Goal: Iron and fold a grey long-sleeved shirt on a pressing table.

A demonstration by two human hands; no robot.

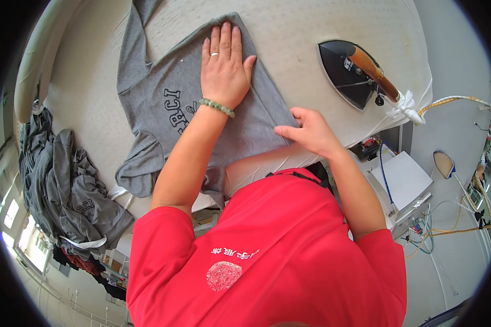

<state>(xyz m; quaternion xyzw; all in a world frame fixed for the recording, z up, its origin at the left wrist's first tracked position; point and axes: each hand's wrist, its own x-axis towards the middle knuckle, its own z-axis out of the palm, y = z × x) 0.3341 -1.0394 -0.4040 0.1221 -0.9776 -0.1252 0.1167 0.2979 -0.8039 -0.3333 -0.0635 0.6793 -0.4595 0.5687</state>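
Observation:
A grey sweatshirt (202,125) with dark lettering lies spread on the pale padded ironing table (289,49). My left hand (223,71) rests flat on its upper part, fingers stretched out and a ring on one of them. At the near right corner of the garment, my right hand (310,131) pinches the hem between thumb and fingers. To the right, apart from both hands, stands an iron (346,73) with a dark soleplate body and a brown wooden handle.
A wrapped cord and hose (458,100) run from the iron to the right. More grey garments (65,185) hang in a heap off the table's left side. Below the right edge are a white box (403,180) and loose tubes and wires (447,231).

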